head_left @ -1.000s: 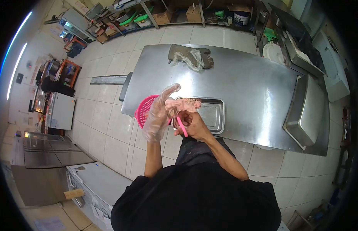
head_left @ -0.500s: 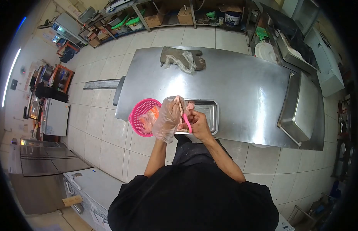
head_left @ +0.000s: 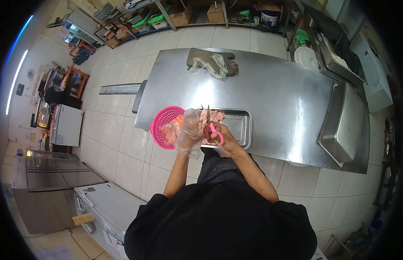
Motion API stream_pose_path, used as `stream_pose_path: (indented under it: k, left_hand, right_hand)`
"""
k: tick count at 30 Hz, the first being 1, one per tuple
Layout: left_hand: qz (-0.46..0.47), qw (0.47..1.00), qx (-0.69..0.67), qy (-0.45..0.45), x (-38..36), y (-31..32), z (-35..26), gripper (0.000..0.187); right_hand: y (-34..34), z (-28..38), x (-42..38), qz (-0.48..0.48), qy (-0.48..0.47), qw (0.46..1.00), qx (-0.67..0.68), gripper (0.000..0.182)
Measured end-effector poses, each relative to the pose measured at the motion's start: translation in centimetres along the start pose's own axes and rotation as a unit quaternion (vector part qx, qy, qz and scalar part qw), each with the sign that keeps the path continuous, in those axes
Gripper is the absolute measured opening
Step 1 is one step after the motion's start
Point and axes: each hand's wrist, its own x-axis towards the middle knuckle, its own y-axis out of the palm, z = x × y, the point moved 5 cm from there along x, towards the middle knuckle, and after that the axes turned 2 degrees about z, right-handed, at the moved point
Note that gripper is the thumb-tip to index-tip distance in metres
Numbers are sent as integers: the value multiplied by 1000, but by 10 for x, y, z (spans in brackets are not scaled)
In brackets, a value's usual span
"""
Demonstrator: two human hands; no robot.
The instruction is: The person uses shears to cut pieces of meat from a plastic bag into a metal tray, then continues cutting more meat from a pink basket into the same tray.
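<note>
My left hand (head_left: 191,134), in a loose clear plastic glove, grips a pale pink piece of raw meat (head_left: 204,118). My right hand (head_left: 225,139) is closed on scissors (head_left: 217,133) with pink handles. Their thin blades point away from me beside the meat and look slightly apart. Below both hands lies a shallow metal tray (head_left: 248,130), with more pale meat (head_left: 218,116) in its left part. On the left stands a pink perforated basket (head_left: 156,125) holding pinkish meat (head_left: 170,131) that seems to be in clear plastic. The gloved fingers are partly hidden.
A grey oven mitt (head_left: 201,56) with crumpled clear plastic (head_left: 213,67) lies at the far side of the steel table (head_left: 270,95). A deep metal pan (head_left: 343,123) rests tilted at the right end. Shelves with boxes (head_left: 216,14) line the back.
My left hand has turned and lowered its fingers. The right hand has shifted slightly, and the scissor blades now show pointing away from me. The view has moved a little.
</note>
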Motion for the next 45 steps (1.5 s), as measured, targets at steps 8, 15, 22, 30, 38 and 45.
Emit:
stream_pose_path:
  k: [8, 15, 22, 30, 38, 45]
  left_hand:
    - [-34, 995, -63, -66, 3, -10, -1, 35]
    - [-19, 1000, 1, 7, 6, -7, -7, 36]
    - [80, 972, -179, -128, -1, 3, 14, 55]
    - [23, 962, -226, -149, -10, 14, 25, 45]
    - [-52, 981, -174, -72, 10, -16, -5, 17]
    - [-7, 989, -143, -40, 20, -27, -17, 18]
  right_hand:
    - [-5, -11, -5, -19, -23, 999, -22, 37]
    - [-4, -4, -2, -14, -23, 1000, 12, 30]
    - [-9, 2, 0, -8, -53, 999, 10, 17]
    - [-7, -2, -2, -44, -27, 999, 5, 9]
    - [-12, 0, -2, -28, -50, 998, -26, 23]
    - [-12, -3, 3, -49, -52, 997, 2, 26]
